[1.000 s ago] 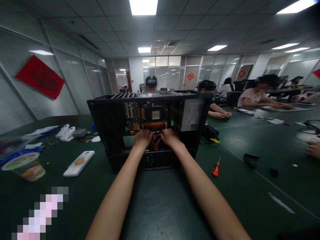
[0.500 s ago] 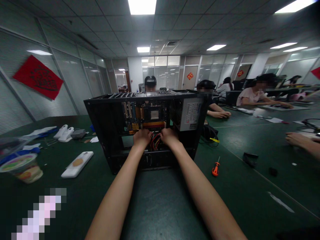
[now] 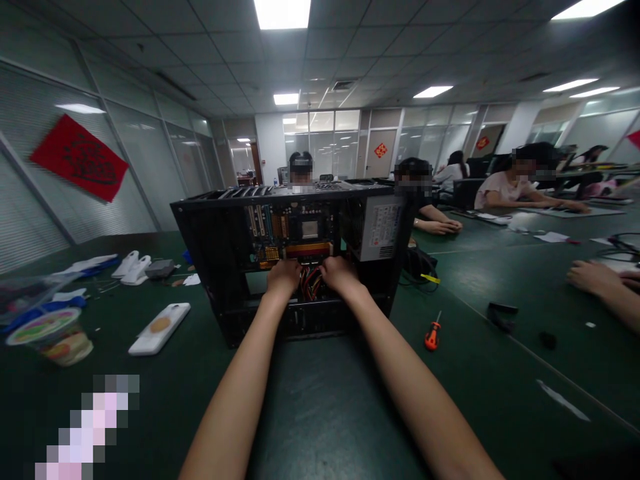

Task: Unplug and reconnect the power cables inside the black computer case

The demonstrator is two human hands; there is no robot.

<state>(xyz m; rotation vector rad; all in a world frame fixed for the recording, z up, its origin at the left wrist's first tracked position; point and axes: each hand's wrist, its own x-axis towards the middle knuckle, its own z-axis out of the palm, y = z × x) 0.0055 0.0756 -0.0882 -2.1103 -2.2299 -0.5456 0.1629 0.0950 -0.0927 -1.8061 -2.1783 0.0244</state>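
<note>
An open black computer case stands in front of me, its inside facing me. My left hand is inside it with fingers curled, at the left end of the red and yellow memory slots on the motherboard. At their right end is my right hand, closed as well. The fingertips are turned away, so what they grip is hidden. Between the hands hang red, black and yellow cables. The power supply sits at the upper right of the case.
To the right lie an orange screwdriver, a black plastic piece and black cables. On the left are a white power bank-like device and a plastic cup. Another person's hand rests at the right; other people sit farther back.
Both hands stay at almost the same place beside the memory slots. The view has shifted slightly; the case and the things on the table keep their places.
</note>
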